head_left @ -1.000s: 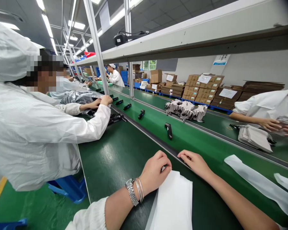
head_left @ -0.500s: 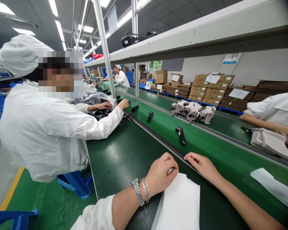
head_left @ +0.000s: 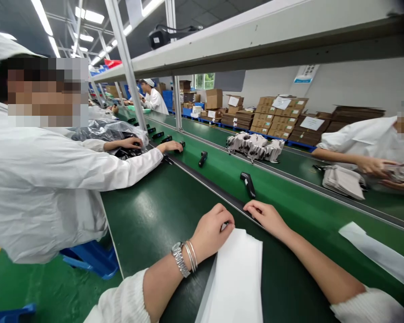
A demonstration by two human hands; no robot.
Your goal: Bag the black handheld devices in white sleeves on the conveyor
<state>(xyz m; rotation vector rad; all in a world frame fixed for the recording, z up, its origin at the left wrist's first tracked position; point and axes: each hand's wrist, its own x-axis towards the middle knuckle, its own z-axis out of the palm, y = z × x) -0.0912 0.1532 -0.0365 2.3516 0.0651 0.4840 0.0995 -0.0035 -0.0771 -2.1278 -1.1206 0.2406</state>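
Note:
My left hand (head_left: pixel 212 229), with a watch and bangles at the wrist, pinches the top corner of a stack of white sheets or flat sleeves (head_left: pixel 243 273). The stack lies on the dark green bench and runs down out of the bottom of the view. My right hand (head_left: pixel 268 220) rests at the black edge rail (head_left: pixel 218 190) beside the belt. Its fingers are curled together, with nothing visible in them. Just beyond it, a black gun-shaped handheld device (head_left: pixel 248 184) lies on the green conveyor belt (head_left: pixel 283 193).
Another black device (head_left: pixel 203 159) lies farther up the belt. A co-worker's hand (head_left: pixel 171 146) touches a device at the left. On the right lies a loose white strip (head_left: pixel 373 251). Across the belt, another person holds pale bundles near a stack of pouches (head_left: pixel 343 181). A shelf beam (head_left: pixel 256 47) crosses overhead.
The view has swung right, so everything sits farther left. Both my hands keep nearly the same pose. The person across the belt now holds a bundle in view.

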